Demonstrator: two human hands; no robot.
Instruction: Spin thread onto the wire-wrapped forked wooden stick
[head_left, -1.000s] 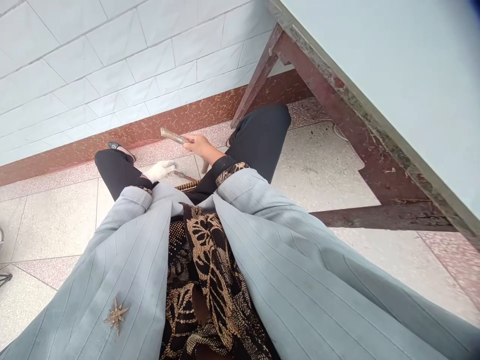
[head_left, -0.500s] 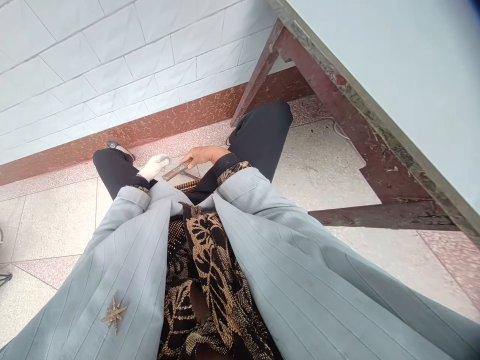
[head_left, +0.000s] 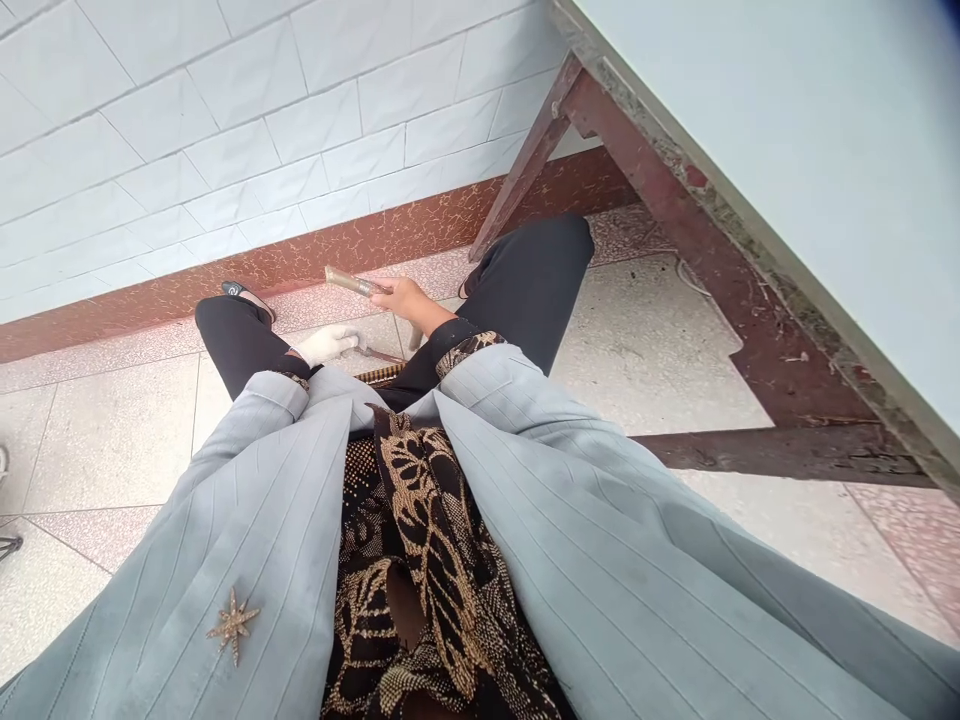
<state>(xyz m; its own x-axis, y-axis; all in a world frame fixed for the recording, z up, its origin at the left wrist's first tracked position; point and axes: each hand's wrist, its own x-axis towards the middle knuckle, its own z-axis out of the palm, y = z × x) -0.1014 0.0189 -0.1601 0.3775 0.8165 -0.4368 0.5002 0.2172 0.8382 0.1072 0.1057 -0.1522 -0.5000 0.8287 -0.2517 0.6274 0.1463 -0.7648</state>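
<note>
My right hand (head_left: 407, 302) is bare and closed round a short, thick tool (head_left: 352, 282) with a tan, brush-like end and a dull metallic band. It points left, raised above the floor between my knees. Its exact kind is unclear. Lower and to the left, my left hand (head_left: 328, 344) wears a white glove, its fingers curled in. A thin reddish-brown rod (head_left: 381, 354) runs rightward from its fingertips; whether the glove grips it is unclear. Close by my lap lies a black-and-yellow striped edge (head_left: 381, 374), partly covered by my clothes.
A pale-topped table (head_left: 810, 150) with worn reddish-brown wooden legs (head_left: 525, 155) stands close on my right. In front is a white tiled wall (head_left: 247, 110) with a brown skirting (head_left: 300, 262). Tiled floor (head_left: 120, 430) lies below; a thin dark metal piece (head_left: 9, 546) shows at the far left.
My right hand has lifted the tool away from the glove, and its far end has swung up toward the wall. My gloved left hand has moved slightly lower and to the right.
</note>
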